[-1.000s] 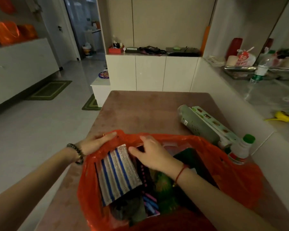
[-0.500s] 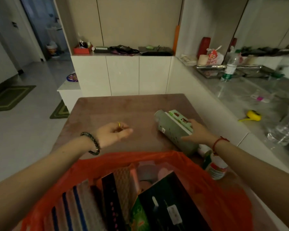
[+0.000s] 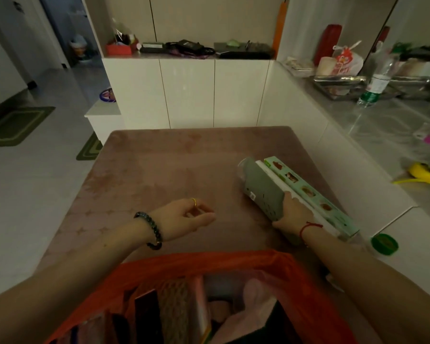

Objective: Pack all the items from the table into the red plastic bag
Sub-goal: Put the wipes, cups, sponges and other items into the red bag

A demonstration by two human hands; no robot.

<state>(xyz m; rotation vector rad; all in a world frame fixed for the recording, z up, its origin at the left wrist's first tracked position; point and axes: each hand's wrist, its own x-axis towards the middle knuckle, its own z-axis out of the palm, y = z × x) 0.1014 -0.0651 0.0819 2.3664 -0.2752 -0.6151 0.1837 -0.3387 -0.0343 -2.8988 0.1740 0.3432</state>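
Note:
The red plastic bag [image 3: 308,289] stands open at the near edge of the brown table [image 3: 164,170], with several boxes and packets upright inside. On the table's right side lies a grey-green roll pack [image 3: 261,188], and a long light-green box [image 3: 315,199] lies against its far side. My right hand [image 3: 292,211] grips the near end of the grey-green roll pack. My left hand [image 3: 189,216] hovers over the table's middle with its fingers loosely curled, holding nothing. A bottle with a green cap [image 3: 384,244] stands to the right of my right forearm.
A low white wall [image 3: 333,155] runs along the table's right edge, with a grey counter [image 3: 395,135] beyond it carrying a yellow tape measure [image 3: 423,173], a plastic bottle [image 3: 377,80] and trays. White cabinets [image 3: 186,93] stand behind the table. Floor lies to the left.
Both hands left the bag. My right hand reached right and took hold of the grey-green roll pack; my left hand moved out over the table. The view tilted forward.

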